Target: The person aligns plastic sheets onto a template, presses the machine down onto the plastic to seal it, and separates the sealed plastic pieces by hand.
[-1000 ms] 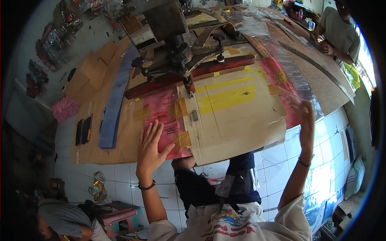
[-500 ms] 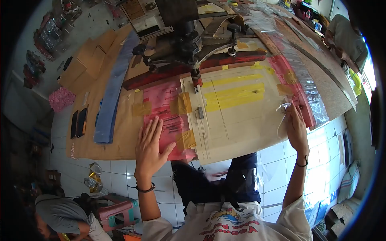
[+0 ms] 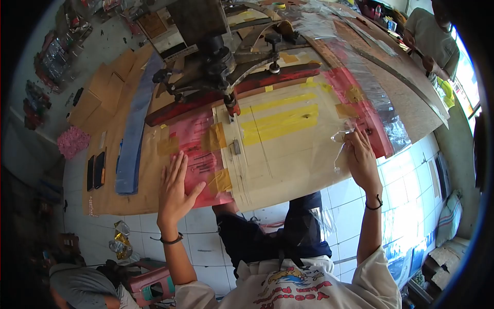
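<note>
My left hand (image 3: 175, 188) lies open, its fingers spread flat on the red sheet (image 3: 194, 157) along the left part of a beige sheet (image 3: 288, 167). At the right edge, my right hand (image 3: 363, 162) has its fingers pinched together on a thin, crumpled clear plastic strip (image 3: 339, 136). The strip trails down over the beige sheet. Yellow tape (image 3: 280, 123) crosses the middle, and brown tape (image 3: 213, 136) holds the red sheet. A small metal piece (image 3: 235, 147) lies between the red and beige areas. Another red strip (image 3: 366, 116) runs beside my right hand.
A dark machine head (image 3: 213, 51) with a red bar (image 3: 272, 78) stands over the far side. Blue sheets (image 3: 128, 167) and two phones (image 3: 95, 171) lie at left. Clear plastic covers the right side. Other people are at lower left (image 3: 82, 288) and upper right (image 3: 432, 41).
The whole view has shifted, so the table appears further left. My right hand still pinches the plastic strip, which now stretches slightly further left. My left hand remains flat on the red sheet.
</note>
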Demonstrator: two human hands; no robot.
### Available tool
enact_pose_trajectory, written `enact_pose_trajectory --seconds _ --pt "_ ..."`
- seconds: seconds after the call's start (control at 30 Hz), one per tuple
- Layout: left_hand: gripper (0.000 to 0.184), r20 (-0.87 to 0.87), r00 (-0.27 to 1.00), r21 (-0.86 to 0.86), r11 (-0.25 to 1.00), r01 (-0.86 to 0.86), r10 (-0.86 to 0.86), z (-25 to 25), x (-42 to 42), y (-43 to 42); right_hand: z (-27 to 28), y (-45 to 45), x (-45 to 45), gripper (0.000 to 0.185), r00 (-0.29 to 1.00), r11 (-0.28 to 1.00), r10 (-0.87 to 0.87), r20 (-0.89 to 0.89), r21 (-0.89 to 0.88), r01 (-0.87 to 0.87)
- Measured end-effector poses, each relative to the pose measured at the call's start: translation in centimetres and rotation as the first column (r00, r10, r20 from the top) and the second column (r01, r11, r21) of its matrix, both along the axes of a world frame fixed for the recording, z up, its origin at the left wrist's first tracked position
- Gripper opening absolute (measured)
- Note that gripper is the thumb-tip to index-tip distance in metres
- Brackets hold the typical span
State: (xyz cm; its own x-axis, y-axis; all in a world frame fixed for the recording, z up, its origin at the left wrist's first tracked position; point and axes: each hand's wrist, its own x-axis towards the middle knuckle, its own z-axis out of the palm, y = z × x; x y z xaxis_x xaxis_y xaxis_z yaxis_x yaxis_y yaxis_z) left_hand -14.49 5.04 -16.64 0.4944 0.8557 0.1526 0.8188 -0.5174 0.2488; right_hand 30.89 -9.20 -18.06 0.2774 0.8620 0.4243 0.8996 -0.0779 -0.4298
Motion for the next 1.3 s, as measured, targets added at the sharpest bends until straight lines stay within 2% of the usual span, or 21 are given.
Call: enact_pose_trajectory --seconds 0.07,0.17,0.27,0.37,0.47,0.53,0.6,0.67,0.77,0.9,1.0,1.2,1.3 --pt "0.087 -0.003 1.0 -0.002 1.0 -0.01 0.01 -0.1 -0.1 -0.1 -0.5 0.4 0.4 0.017 1.0 0.999 0.014 0.017 0.033 -0.014" --pt "0.086 0.011 1.0 -0.002 1.0 -0.007 0.007 0.0 0.0 -0.5 1.6 0.4 -0.3 0.017 0.984 0.993 0.04 -0.172 -0.102 -0.058" --pt "0.086 -0.004 1.0 0.004 1.0 -0.009 0.009 -0.2 -0.5 -0.4 0.8 0.4 -0.1 0.019 0.994 0.995 0.017 -0.103 -0.099 -0.028" --pt "0.087 0.006 1.0 -0.009 1.0 -0.015 0.015 0.1 -0.3 -0.7 0.5 0.3 0.1 0.02 0.994 0.996 0.074 -0.076 -0.045 -0.077" --pt "0.084 -0.02 0.999 -0.04 0.999 -0.028 0.027 0.2 -0.3 -0.5 -1.1 0.6 1.0 0.018 0.998 0.999 0.048 0.031 0.013 -0.049" --pt "0.084 -0.014 1.0 -0.044 0.999 -0.02 0.02 0.0 -0.5 -0.7 -0.3 0.1 0.9 0.022 0.944 0.999 0.024 -0.329 -0.034 -0.037" --pt "0.082 -0.011 0.999 -0.025 0.999 -0.031 0.03 0.4 -0.3 -0.5 1.2 0.2 1.2 0.027 0.748 0.989 -0.038 -0.663 -0.133 -0.068" --pt "0.079 -0.018 0.998 -0.011 0.998 -0.058 0.057 0.6 0.4 -0.9 0.9 0.2 1.0 0.028 0.79 0.996 0.025 -0.612 -0.054 -0.073" --pt "0.078 -0.061 0.997 0.181 0.983 -0.032 0.044 0.1 2.5 -1.1 0.7 0.8 0.2 0.031 0.904 1.0 0.021 -0.426 -0.011 -0.028" --pt "0.076 0.105 0.982 0.108 0.984 0.143 -0.155 0.3 7.5 -1.4 0.2 1.3 -1.2 0.036 0.987 0.994 -0.069 -0.145 0.069 0.079" --pt "0.077 0.07 0.988 0.021 0.99 0.139 -0.141 0.1 8.4 -1.3 -0.4 1.3 -1.1 0.041 0.993 0.991 -0.101 -0.063 0.087 0.106" --pt "0.079 0.122 0.978 -0.038 0.984 0.176 -0.171 -0.1 8.0 -0.5 0.4 2.1 -1.6 0.046 0.965 0.974 -0.199 -0.173 0.075 0.214" --pt "0.079 0.139 0.973 -0.02 0.982 0.187 -0.182 -0.4 8.0 -0.6 -1.0 2.3 -1.0 0.048 0.913 0.96 -0.198 -0.357 0.119 0.255"
